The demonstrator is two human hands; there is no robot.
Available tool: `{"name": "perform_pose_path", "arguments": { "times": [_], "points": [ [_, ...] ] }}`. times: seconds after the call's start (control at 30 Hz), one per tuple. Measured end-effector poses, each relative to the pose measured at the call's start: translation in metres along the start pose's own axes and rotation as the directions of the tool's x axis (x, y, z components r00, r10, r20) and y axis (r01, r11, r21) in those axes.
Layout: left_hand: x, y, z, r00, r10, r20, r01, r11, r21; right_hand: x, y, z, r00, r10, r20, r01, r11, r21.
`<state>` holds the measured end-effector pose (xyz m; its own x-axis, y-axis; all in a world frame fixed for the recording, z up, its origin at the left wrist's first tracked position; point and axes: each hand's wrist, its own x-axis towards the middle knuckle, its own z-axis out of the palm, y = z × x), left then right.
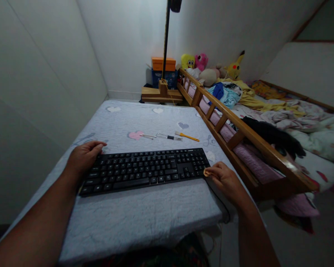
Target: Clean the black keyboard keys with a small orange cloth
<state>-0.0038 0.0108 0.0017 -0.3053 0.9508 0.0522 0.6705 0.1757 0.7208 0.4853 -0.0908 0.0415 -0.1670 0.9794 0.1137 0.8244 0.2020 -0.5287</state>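
Note:
A black keyboard [144, 170] lies on a table with a pale blue quilted cloth [156, 207]. At its left end rests my left hand [85, 155], fingers curled together; whether it grips anything cannot be made out. My right hand [224, 178] is by the keyboard's lower right corner and pinches a small tan object [206, 172] against that corner. Behind the keyboard lie some thin white sticks [148, 136], a thin metal tool with a black grip [170, 137] and a brush with a yellow handle [190, 137].
A wooden bed rail [239, 126] runs along the table's right side, with bedding and plush toys beyond. Past the far edge stand a wooden stand base [161, 95] with a black pole and an orange box [163, 63]. A black cable [222, 202] hangs near my right hand.

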Motion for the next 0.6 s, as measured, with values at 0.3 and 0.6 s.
{"name": "perform_pose_path", "arguments": {
  "times": [0.3,0.6],
  "points": [
    [-0.001,0.000,0.000,1.000,-0.004,-0.008,0.004,1.000,0.015,-0.001,0.015,-0.006,1.000,0.018,-0.014,-0.018,1.000,-0.020],
    [0.001,-0.004,0.001,1.000,0.010,-0.005,-0.010,1.000,0.022,0.016,0.023,-0.015,0.997,0.031,-0.073,-0.040,0.991,-0.125]
  ]
}}
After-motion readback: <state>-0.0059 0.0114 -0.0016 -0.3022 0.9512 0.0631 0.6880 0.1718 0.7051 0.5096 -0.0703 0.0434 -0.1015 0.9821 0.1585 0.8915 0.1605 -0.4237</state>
